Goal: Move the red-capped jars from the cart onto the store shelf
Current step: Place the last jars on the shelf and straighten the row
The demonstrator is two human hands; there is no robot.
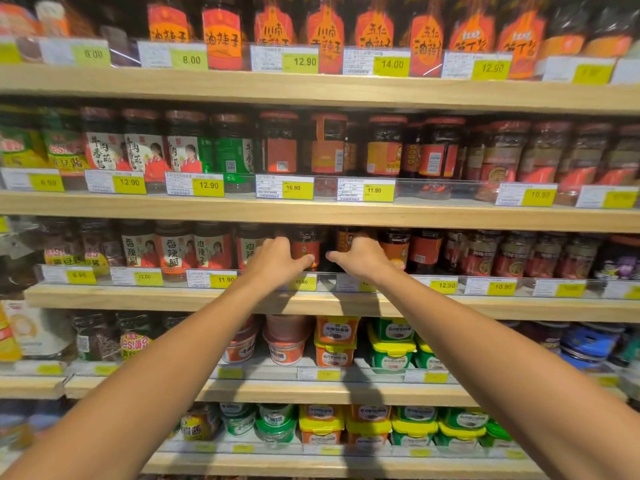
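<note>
The shelf (pixel 173 296) boards look like pale, matt wood-grain. Jars (pixel 306 247) along them are glossy, see-through glass or plastic with printed paper labels. Clear shiny plastic strips at the shelf edges hold paper price tags (pixel 207 185). Lower tubs (pixel 336 341) are smooth coloured plastic.

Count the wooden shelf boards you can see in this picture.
5, stacked top to bottom: top board, second board, third board, fourth board, lowest board. More may lie outside the frame.
</note>
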